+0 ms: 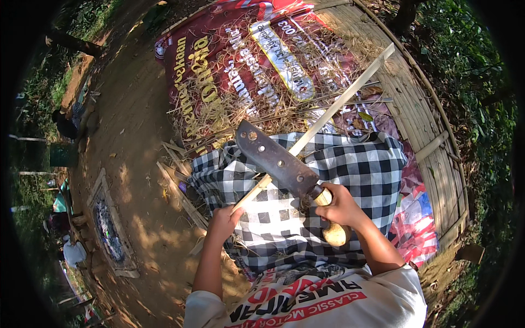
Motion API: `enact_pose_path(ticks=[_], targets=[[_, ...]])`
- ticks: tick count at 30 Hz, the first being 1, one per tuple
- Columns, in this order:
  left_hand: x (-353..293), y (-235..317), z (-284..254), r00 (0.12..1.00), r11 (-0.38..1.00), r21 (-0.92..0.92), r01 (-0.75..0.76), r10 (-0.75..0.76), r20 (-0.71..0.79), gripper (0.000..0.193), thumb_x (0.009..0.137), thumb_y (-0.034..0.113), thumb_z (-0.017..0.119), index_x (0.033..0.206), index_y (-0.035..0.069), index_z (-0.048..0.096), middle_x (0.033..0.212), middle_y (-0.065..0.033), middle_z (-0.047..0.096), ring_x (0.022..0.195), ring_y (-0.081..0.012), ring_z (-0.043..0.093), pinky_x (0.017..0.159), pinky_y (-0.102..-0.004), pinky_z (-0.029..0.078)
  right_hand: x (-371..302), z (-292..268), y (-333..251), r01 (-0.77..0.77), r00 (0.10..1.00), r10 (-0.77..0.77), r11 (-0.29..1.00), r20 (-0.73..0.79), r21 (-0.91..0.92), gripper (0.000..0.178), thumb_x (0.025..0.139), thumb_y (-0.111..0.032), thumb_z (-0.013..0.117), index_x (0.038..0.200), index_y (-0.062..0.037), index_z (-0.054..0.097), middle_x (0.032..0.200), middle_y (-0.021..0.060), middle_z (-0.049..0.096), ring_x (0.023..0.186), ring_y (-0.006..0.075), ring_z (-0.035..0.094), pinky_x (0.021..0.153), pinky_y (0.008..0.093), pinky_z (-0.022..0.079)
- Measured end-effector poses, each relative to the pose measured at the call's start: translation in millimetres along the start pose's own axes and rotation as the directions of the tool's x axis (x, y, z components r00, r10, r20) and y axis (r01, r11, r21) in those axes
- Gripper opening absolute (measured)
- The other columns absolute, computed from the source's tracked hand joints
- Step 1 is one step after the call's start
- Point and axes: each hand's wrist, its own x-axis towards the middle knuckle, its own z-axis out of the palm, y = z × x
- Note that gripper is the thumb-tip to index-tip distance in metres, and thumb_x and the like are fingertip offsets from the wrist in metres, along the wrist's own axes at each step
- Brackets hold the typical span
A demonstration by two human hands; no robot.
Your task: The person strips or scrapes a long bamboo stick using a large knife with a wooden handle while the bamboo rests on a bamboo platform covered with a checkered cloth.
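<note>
My left hand (221,223) is closed around the near end of a long pale bamboo strip (340,103), which slants up and away to the right. In my right hand (343,206) is the pale wooden handle of a broad, dark machete (278,164) with several holes in its blade. The blade lies across the strip, pointing up and to the left; whether its edge bites into the bamboo cannot be told. Below both, a black-and-white checked cloth (355,161) covers my lap.
Dark red printed banner (219,71) strewn with thin shavings spreads ahead, over a bamboo-slat platform (424,115) whose curved edge runs along the right. Split bamboo pieces (180,188) lie at my left. On the dirt ground stands a framed fire pit (109,229); a person (74,252) is farther left.
</note>
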Motion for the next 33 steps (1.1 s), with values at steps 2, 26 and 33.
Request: enact_pose_path(ticks=[2, 26, 33], targets=[[2.5, 5.6, 0.7, 1.000, 0.999, -0.022, 0.026, -0.027, -0.007, 0.036, 0.094, 0.033, 0.061, 0.090, -0.002, 0.066, 0.065, -0.0220, 0.059, 0.060, -0.0394, 0.060, 0.057, -0.0431, 0.046, 3.3, -10.8, -8.9, -0.038, 0.996, 0.045, 0.996, -0.076, 0.085, 0.034, 0.071, 0.006, 0.061, 0.104, 0.0066, 0.057, 0.067, 0.0038, 0.058, 0.052, 0.0116, 0.057, 0.048, 0.0267, 0.045], [-25.6, 21.5, 14.5, 0.953, 0.966, 0.173, 0.195, -0.144, -0.267, 0.040, 0.089, 0.037, 0.064, 0.071, 0.001, 0.058, 0.061, -0.0201, 0.058, 0.062, -0.0423, 0.060, 0.058, -0.0474, 0.046, 32.1, -65.2, -21.1, 0.039, 0.898, -0.035, 0.999, -0.439, 0.000, 0.031, 0.078, 0.001, 0.068, 0.107, 0.0033, 0.056, 0.068, 0.0031, 0.058, 0.050, 0.0107, 0.056, 0.043, 0.0275, 0.045], [-19.3, 8.3, 4.2, 0.951, 0.937, 0.206, 0.284, -0.248, -0.183, 0.060, 0.091, 0.053, 0.059, 0.067, -0.002, 0.064, 0.060, -0.0220, 0.058, 0.061, -0.0430, 0.059, 0.057, -0.0480, 0.046, 53.5, -46.4, -1.6, 0.044, 0.903, -0.027, 0.999, -0.429, 0.029, 0.034, 0.077, 0.003, 0.065, 0.109, 0.0036, 0.054, 0.068, 0.0039, 0.059, 0.050, 0.0118, 0.056, 0.045, 0.0275, 0.044]])
